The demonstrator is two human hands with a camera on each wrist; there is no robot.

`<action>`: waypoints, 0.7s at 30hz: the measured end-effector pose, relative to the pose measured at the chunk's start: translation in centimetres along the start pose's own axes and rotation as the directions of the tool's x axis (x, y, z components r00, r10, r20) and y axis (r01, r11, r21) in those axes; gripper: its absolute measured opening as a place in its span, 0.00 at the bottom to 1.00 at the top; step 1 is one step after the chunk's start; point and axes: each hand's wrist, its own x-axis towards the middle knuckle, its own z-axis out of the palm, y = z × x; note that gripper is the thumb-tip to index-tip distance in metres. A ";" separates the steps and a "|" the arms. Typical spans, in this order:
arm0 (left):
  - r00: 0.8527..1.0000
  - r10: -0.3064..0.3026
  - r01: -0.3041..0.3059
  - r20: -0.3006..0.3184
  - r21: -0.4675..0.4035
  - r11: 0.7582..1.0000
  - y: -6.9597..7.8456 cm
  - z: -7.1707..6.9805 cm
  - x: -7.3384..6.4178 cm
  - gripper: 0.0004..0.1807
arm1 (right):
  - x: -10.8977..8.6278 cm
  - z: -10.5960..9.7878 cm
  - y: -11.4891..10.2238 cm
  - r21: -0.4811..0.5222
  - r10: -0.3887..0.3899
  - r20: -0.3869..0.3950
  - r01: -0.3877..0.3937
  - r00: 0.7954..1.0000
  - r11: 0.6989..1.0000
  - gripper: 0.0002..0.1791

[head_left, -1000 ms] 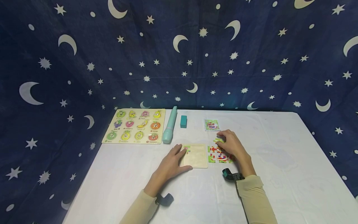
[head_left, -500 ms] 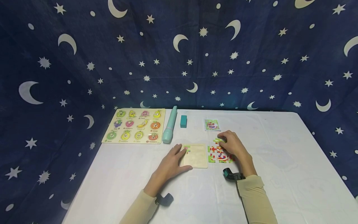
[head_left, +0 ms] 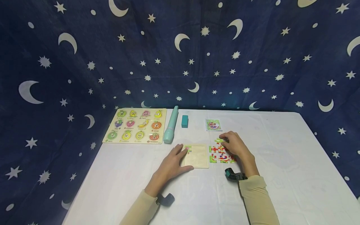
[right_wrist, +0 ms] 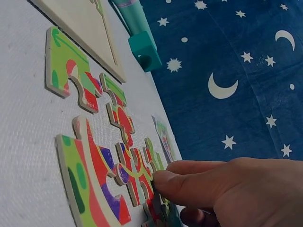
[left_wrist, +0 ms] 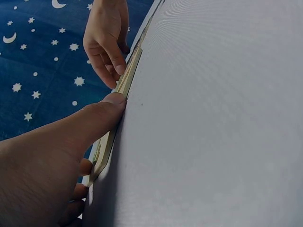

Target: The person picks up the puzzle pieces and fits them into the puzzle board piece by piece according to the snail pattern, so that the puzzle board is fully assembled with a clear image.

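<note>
My left hand [head_left: 171,164] holds the left side of a square wooden puzzle tray [head_left: 199,157], its thumb [left_wrist: 102,116] along the front edge and other fingers at the far left corner. One printed jigsaw piece [head_left: 187,149] lies in that corner of the tray. Right of it, loose jigsaw pieces [head_left: 223,157] in red, green and purple lie on the table. Over their far side is my right hand [head_left: 235,145], thumb and forefinger close to a green-edged piece [right_wrist: 154,156]. The thumb partly covers the pieces behind it, and no piece shows lifted.
A small picture card [head_left: 213,125] lies behind the loose pieces. A teal block [head_left: 184,121] and a mint-green microphone-shaped toy [head_left: 170,126] lie behind the tray. Further left is a fruit puzzle board [head_left: 135,126]. A starry dark-blue cloth [head_left: 180,62] hangs behind the white table [head_left: 197,197].
My right hand has shifted slightly right, showing a little more of the green piece by its fingertips. The left hand and the tray have stayed in place.
</note>
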 end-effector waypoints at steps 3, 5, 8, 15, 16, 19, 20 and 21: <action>1.000 0.000 0.000 0.003 0.000 1.000 0.0 0.0 0.0 0.48 | 0.0 0.0 -0.1 -0.002 0.005 0.006 -0.005 1.000 1.000 0.21; 1.000 0.001 -0.001 0.004 0.001 1.000 0.0 0.0 0.0 0.48 | 0.1 0.0 -0.1 0.001 0.009 0.007 -0.009 1.000 1.000 0.20; 1.000 0.008 -0.008 -0.003 0.007 1.000 0.0 0.0 0.1 0.48 | 0.1 -0.1 -0.1 0.009 0.011 0.006 -0.011 1.000 1.000 0.19; 1.000 0.002 -0.002 -0.001 0.003 1.000 0.0 0.0 0.1 0.48 | 0.0 -0.2 0.0 0.019 0.011 0.005 -0.011 1.000 1.000 0.17; 1.000 0.002 -0.002 0.000 0.001 1.000 0.0 0.0 0.1 0.48 | 0.0 -0.2 0.0 0.017 0.008 0.007 -0.009 1.000 1.000 0.18; 1.000 0.000 0.000 0.004 0.001 1.000 0.0 -0.1 0.1 0.48 | 0.0 -0.3 -0.1 0.016 0.011 0.009 -0.012 1.000 1.000 0.19; 1.000 -0.001 0.001 0.006 0.002 1.000 0.0 -0.1 0.0 0.48 | 0.0 -0.3 -0.1 0.015 0.009 0.010 -0.009 1.000 1.000 0.19; 1.000 0.002 -0.002 0.004 0.003 1.000 0.0 -0.1 0.0 0.48 | 0.0 -0.3 -0.1 0.013 0.006 0.008 -0.006 1.000 1.000 0.18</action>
